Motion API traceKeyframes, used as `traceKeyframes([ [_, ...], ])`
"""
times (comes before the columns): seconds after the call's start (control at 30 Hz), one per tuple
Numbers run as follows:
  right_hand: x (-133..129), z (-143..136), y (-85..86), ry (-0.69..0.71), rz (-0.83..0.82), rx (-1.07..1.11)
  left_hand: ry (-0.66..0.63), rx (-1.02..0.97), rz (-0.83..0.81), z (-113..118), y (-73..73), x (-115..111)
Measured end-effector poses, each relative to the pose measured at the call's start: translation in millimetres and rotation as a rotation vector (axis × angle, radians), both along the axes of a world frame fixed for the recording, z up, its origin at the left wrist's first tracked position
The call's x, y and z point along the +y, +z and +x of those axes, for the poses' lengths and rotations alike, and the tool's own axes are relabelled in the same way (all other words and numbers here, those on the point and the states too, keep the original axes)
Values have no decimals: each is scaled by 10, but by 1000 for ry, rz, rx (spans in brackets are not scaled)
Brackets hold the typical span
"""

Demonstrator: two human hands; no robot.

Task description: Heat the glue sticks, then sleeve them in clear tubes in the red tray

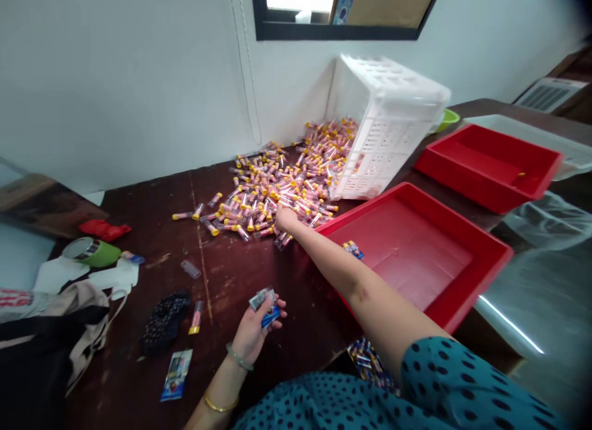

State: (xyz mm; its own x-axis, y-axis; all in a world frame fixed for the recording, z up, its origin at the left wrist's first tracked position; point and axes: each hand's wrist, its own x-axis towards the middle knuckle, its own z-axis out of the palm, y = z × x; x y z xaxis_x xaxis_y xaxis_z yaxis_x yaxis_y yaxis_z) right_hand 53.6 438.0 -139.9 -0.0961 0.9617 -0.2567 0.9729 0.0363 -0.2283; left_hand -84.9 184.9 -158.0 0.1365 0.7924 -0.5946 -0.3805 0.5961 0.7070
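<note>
My left hand (259,325), with bangles on the wrist, is closed around a few small blue printed packets (271,315) above the dark table. My right hand (285,219) reaches out to the near edge of a heap of small clear tubes with yellow caps (259,195). Its fingers are curled down among the tubes and mostly hidden, so what they grip cannot be made out. A few tubes lie loose at the heap's left side.
A white crate (388,128) lies tipped over the heap. To its right are a red tray (462,276) holding a few packets and another red tray (490,195). A blue packet (176,376), a dark scrunchie (165,319), a green cup (104,252) and a bag (41,374) lie left.
</note>
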Motion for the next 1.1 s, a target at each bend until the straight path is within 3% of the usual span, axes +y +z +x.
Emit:
traceKeyframes([
  [0.2, -214, 0, -160, -27, 87, 79, 81, -30, -18, -157, -158, 96],
  [0.33, -319, 49, -29, 20, 35, 159, 89, -38, 0, -167, -196, 148],
  [0.43, -442, 235, 126, 100, -31, 257, 73, -19, 38, -180, -172, 117],
  [0.6, -1136, 632, 150, 365, -155, 642, 21, 48, 120, -147, -111, 20],
  [0.77, -1881, 828, 87, 410, -114, 883, -91, 46, 196, 0, -80, -35],
  [0.9, -2114, 860, 150, 427, 14, 899, -183, 51, 236, 193, -14, -68],
  [1.1, -2195, 1023, 315, 398, 86, 878, -257, 65, 213, 324, 95, -88],
])
